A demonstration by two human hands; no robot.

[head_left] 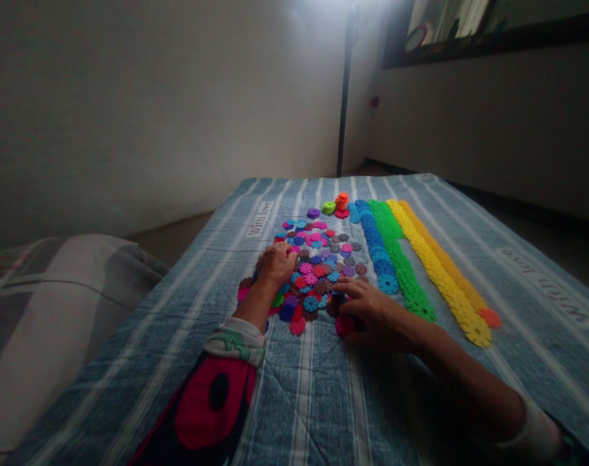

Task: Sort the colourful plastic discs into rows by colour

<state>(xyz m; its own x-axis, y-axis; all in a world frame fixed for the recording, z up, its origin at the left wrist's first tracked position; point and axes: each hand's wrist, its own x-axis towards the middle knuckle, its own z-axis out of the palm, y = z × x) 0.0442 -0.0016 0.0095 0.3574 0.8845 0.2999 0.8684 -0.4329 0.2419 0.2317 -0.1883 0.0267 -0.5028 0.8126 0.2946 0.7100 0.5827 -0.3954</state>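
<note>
Small notched discs in mixed colours lie in a loose pile (310,272) on the striped blue cloth. At the pile's left side rests my left hand (276,262), its fingers curled in; what they hold, if anything, is hidden. My right hand (367,307) reaches over the pile's lower right part, fingers apart, close to a magenta disc (344,325). Right of the pile run overlapping rows of discs: a blue row (375,243), a green row (404,272), a yellow row (435,268) and an orange-yellow row (452,272).
Beyond the pile stand an orange and red stack (342,202), a lime green stack (328,208) and a purple stack (313,213). A black pole (344,103) rises behind the table's far edge. Checked fabric (81,310) lies at the left.
</note>
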